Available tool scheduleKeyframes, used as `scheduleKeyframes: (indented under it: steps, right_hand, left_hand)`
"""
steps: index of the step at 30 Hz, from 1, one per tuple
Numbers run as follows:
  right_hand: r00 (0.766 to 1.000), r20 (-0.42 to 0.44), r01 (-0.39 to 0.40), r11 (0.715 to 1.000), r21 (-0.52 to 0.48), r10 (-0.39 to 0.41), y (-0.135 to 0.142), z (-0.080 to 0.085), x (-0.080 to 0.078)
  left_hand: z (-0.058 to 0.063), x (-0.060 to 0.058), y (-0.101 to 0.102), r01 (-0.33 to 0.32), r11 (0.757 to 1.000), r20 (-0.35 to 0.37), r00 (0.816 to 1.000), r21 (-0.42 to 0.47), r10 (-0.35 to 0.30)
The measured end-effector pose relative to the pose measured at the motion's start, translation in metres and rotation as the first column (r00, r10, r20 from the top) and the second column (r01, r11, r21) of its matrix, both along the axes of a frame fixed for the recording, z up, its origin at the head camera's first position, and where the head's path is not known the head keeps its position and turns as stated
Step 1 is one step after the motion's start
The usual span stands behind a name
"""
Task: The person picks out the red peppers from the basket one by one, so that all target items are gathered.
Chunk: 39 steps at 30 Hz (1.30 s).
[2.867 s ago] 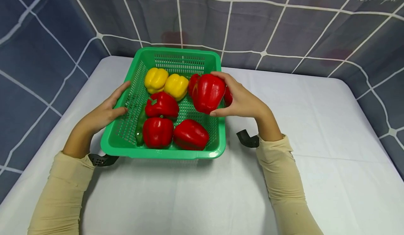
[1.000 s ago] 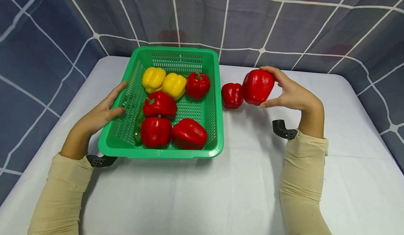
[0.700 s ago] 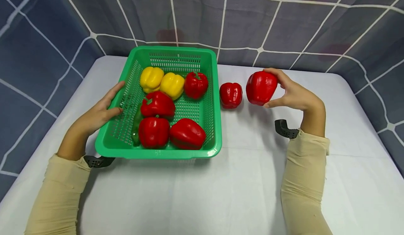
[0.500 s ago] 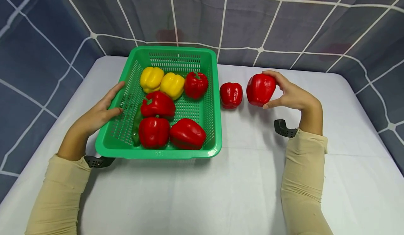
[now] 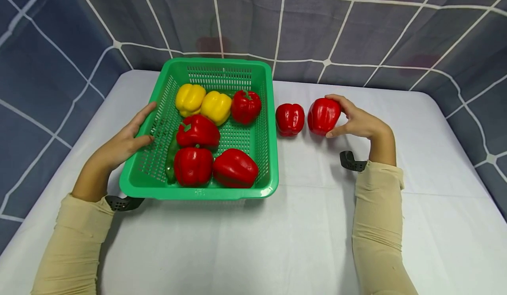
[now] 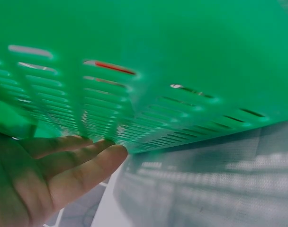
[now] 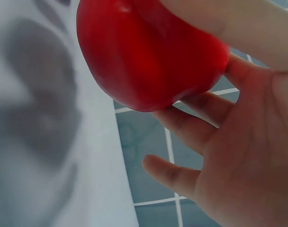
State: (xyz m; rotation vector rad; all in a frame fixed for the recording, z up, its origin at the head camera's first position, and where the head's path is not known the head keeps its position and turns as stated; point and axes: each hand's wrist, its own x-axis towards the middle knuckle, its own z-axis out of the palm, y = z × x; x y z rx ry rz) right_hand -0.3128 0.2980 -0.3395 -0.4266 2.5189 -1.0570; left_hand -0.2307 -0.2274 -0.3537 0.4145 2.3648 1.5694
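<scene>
My right hand (image 5: 358, 121) holds a red bell pepper (image 5: 322, 116) between thumb and fingers, low over the table to the right of the basket. In the right wrist view the glossy red pepper (image 7: 139, 56) sits between the thumb and the fingers, with one finger off it. Close on its left lies another red bell pepper (image 5: 290, 119). My left hand (image 5: 120, 143) grips the left side of the green basket (image 5: 202, 193), thumb over the rim. In the left wrist view several fingers (image 6: 87, 177) lie along the slotted outer wall.
The basket holds two yellow bell peppers (image 5: 215, 108), several red bell peppers (image 5: 235, 168) and a green pepper (image 5: 171, 158) partly hidden at the left. A white cloth (image 5: 301, 242) covers the table. A dark checked curtain (image 5: 253, 22) stands behind and at both sides.
My right hand has carried the red bell pepper from above the basket rightward, then lowered it beside the other red one. My left hand has stayed on the basket.
</scene>
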Motion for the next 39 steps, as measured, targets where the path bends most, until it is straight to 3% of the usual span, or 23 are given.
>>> scheduleKeyframes:
  steps: [12,30,39]
  right_hand:
    - [1.000,0.029,-0.011,1.000,-0.008,0.011,0.001,-0.012,-0.007]
    - [0.999,0.054,-0.010,1.000,-0.002,0.010,-0.002,-0.012,-0.007]
    - [0.997,0.079,0.003,0.999,0.050,-0.007,-0.005,-0.014,-0.008]
  left_hand:
    - [0.001,0.000,0.000,0.002,1.000,0.002,1.000,0.003,-0.002]
    - [0.000,0.000,0.000,0.000,1.000,-0.001,1.000,0.002,0.000]
    - [0.001,0.001,0.000,-0.001,1.000,0.009,1.000,0.006,0.001]
